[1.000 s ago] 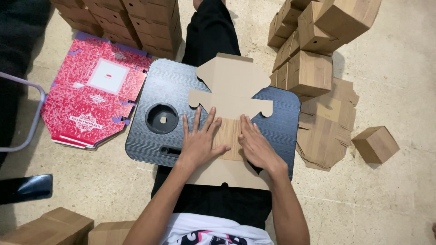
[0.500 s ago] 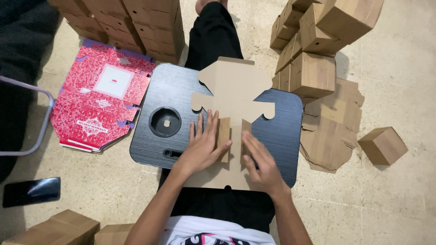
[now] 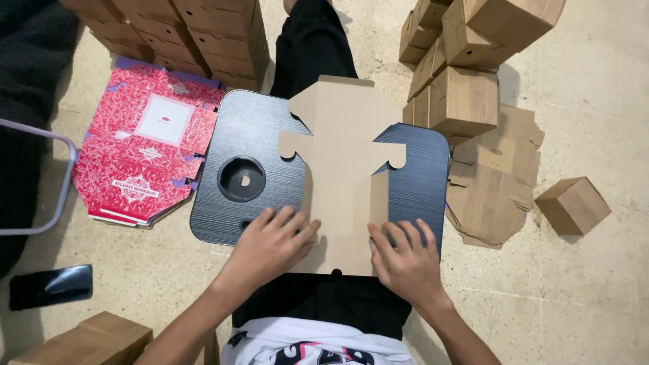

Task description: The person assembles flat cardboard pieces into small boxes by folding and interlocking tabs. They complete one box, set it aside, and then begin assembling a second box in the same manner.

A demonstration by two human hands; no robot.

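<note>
A flat brown cardboard box blank lies on a dark lap tray across my legs. Its two long side flaps are partly folded up. My left hand rests palm down at the blank's near left edge, fingers spread on the flap and the tray. My right hand presses at the near right edge, fingers touching the right flap. Neither hand grips anything.
A stack of red printed flat cartons lies left of the tray. Folded brown boxes pile up at the upper right and upper left. Flat blanks and a loose box lie right. A phone lies lower left.
Both hands slid apart from the blank's middle toward its near corners. The side flaps now stand slightly raised. The camera view shifted a little.
</note>
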